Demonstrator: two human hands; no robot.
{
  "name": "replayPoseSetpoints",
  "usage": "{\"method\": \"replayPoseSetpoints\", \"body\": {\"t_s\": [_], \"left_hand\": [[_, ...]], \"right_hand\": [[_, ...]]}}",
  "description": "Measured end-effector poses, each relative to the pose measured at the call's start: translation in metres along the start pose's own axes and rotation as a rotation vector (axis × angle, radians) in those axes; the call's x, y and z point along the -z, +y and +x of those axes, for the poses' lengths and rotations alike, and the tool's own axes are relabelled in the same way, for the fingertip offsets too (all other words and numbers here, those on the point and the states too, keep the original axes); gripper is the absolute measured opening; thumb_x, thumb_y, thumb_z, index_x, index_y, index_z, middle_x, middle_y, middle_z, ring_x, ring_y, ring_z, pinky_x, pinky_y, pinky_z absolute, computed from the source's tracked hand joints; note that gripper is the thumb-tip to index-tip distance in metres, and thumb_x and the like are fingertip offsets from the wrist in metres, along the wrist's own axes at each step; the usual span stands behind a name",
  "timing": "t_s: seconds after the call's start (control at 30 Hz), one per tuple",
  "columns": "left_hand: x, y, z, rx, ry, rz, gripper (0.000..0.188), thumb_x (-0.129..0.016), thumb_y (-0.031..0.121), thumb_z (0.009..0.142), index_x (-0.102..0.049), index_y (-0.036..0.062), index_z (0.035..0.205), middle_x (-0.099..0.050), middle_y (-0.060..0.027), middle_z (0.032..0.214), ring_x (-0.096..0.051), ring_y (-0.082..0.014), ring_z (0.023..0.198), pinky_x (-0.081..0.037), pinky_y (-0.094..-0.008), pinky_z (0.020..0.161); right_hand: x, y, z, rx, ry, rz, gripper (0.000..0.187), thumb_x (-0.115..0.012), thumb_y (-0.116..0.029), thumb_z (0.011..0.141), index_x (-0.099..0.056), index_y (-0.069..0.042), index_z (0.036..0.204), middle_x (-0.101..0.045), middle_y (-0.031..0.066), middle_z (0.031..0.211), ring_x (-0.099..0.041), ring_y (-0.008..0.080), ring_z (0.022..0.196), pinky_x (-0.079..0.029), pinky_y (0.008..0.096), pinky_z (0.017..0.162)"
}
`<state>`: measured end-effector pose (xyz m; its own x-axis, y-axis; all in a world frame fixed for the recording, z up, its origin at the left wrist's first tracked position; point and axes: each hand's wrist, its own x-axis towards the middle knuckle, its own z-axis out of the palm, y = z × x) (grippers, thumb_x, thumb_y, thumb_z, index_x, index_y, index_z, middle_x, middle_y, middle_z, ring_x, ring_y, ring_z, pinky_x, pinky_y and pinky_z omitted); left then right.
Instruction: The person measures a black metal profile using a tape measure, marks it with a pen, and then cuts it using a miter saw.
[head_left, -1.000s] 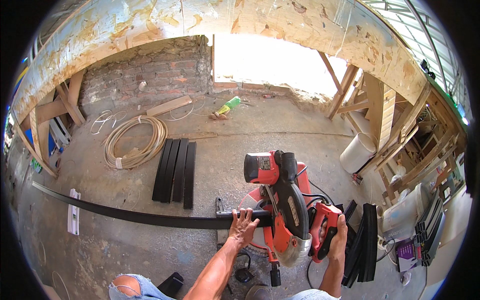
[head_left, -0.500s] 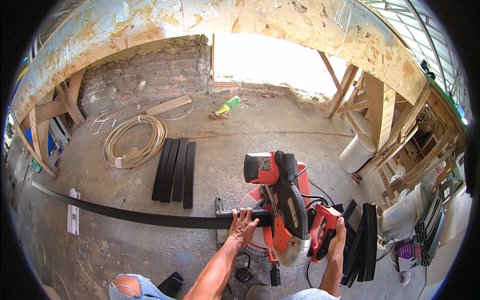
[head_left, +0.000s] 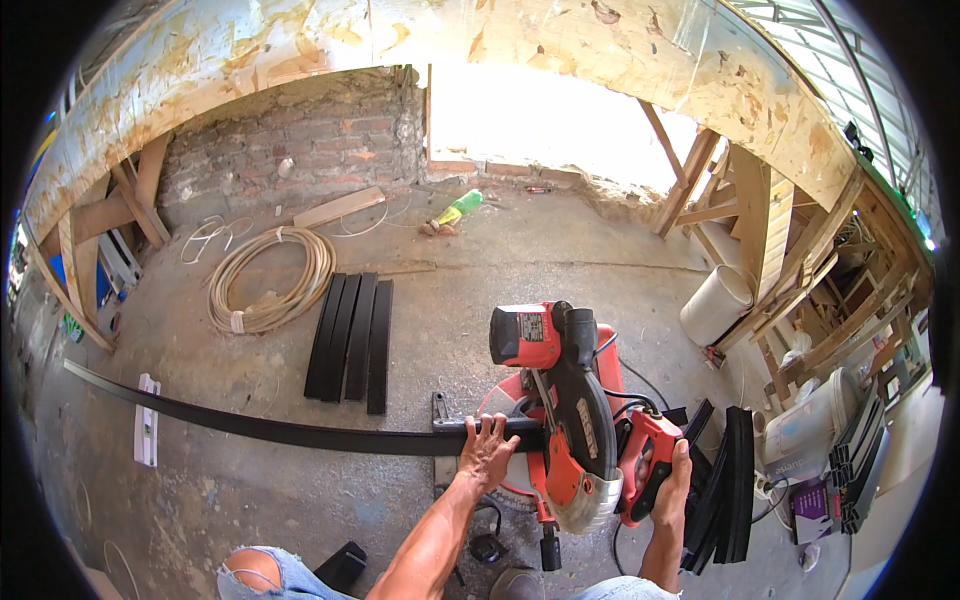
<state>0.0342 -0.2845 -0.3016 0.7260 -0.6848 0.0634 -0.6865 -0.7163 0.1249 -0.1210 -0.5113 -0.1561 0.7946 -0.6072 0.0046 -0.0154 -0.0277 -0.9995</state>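
A red and black miter saw [head_left: 583,430] stands on the concrete floor in front of me, its head tilted down over its base. My right hand [head_left: 672,483] is wrapped round the saw's red trigger handle [head_left: 650,462]. A long black metal profile [head_left: 290,430] runs from the far left into the saw, lying across its base. Over the profile's right end, just left of the blade guard, my left hand [head_left: 487,455] grips it, fingers hooked over its top. The blade and the profile's end are hidden by the guard.
Several cut black profiles [head_left: 348,340] lie beyond the long one, with more black pieces [head_left: 735,485] right of the saw. A white level [head_left: 147,420] touches the long profile. Farther off are a coiled hose [head_left: 228,290], a green bottle [head_left: 460,208] and a white bucket [head_left: 716,304].
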Motion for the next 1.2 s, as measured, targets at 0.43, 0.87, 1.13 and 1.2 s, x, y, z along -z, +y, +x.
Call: {"method": "replayPoseSetpoints", "body": {"t_s": [0.43,0.87,1.13,1.2], "left_hand": [[0.0,-0.001,-0.001,0.004,-0.006,-0.005,0.033,-0.061,0.019,0.087,-0.07,0.0233,0.118,-0.044,-0.0159,0.132,-0.039,-0.0364,0.129,-0.022,-0.0635,0.109],[-0.003,-0.001,-0.001,0.005,0.015,0.002,0.032,-0.06,0.018,0.087,-0.07,0.0235,0.118,-0.045,-0.0154,0.131,-0.039,-0.0362,0.129,-0.022,-0.0642,0.109],[-0.001,0.001,0.001,0.006,0.003,0.011,0.032,-0.06,0.018,0.087,-0.071,0.0246,0.117,-0.045,-0.0149,0.13,-0.039,-0.036,0.129,-0.022,-0.0638,0.109],[0.0,0.001,0.001,0.004,0.009,0.012,0.032,-0.06,0.018,0.087,-0.071,0.0246,0.117,-0.045,-0.0147,0.13,-0.039,-0.036,0.129,-0.022,-0.0636,0.109]], "right_hand": [[0.0,0.001,0.001,-0.026,0.017,0.017,0.068,-0.036,-0.068,0.099,-0.059,-0.006,0.089,-0.055,0.0031,0.063,-0.052,0.0127,0.05,-0.042,0.0266,0.046],[0.0,0.005,-0.003,0.005,0.008,0.011,0.068,-0.036,-0.068,0.099,-0.06,-0.005,0.09,-0.056,0.0032,0.063,-0.052,0.0129,0.048,-0.042,0.0272,0.044],[0.001,0.007,-0.003,-0.001,0.022,0.023,0.067,-0.037,-0.067,0.099,-0.06,-0.005,0.09,-0.056,0.0033,0.062,-0.052,0.0131,0.048,-0.042,0.0273,0.044],[0.001,0.004,-0.004,-0.005,0.023,0.015,0.067,-0.037,-0.067,0.099,-0.06,-0.005,0.09,-0.056,0.0032,0.062,-0.052,0.0131,0.048,-0.042,0.0273,0.044]]}}
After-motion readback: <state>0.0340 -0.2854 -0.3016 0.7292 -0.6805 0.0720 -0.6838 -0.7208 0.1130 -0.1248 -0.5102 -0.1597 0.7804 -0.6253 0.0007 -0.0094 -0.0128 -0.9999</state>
